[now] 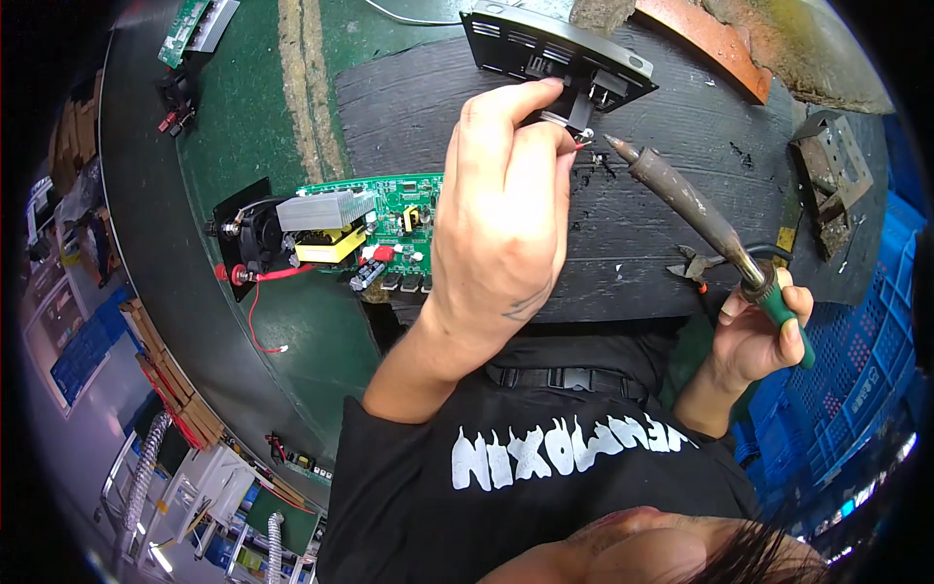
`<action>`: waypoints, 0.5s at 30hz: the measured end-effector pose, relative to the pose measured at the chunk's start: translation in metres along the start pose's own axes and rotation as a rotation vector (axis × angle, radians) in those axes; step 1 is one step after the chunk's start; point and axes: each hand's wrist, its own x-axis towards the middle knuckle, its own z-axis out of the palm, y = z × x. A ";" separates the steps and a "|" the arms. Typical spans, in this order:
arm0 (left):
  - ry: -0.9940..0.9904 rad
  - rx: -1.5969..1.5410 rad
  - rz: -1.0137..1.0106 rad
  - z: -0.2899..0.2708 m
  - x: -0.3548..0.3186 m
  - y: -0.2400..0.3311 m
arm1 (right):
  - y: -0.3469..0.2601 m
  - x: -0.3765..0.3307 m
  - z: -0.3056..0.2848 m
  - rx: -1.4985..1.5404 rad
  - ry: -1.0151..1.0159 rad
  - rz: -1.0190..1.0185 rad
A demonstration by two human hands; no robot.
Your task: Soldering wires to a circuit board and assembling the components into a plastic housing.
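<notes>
The left hand [504, 195] pinches a red wire [582, 146] by the black panel [556, 56], upper centre — apparently steadying it near the soldering iron [693, 202]; the right hand [751, 346], right of frame, grips its green handle [775, 308], likely avoiding heat. A circuit board [392, 230] lies centre-left.

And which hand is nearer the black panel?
Left. The left hand has its fingertips right at the black panel; the right hand is farther off, toward the lower right, holding the iron.
</notes>
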 end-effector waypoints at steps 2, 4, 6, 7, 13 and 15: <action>0.006 0.032 0.002 0.003 -0.002 0.003 | 0.000 -0.001 0.001 0.005 0.013 0.005; 0.008 -0.001 -0.082 0.005 -0.003 0.005 | 0.000 -0.001 0.001 0.014 0.001 -0.001; 0.021 0.012 -0.047 0.006 -0.004 0.005 | 0.000 -0.001 0.000 0.022 -0.009 -0.006; 0.036 0.016 -0.034 0.007 -0.004 0.004 | 0.000 -0.001 -0.001 0.021 -0.007 -0.001; 0.034 0.045 -0.019 0.006 -0.005 0.008 | -0.001 0.000 -0.003 0.018 0.000 0.004; 0.043 -0.011 -0.054 0.006 -0.005 0.010 | -0.001 0.000 -0.002 0.016 0.019 0.004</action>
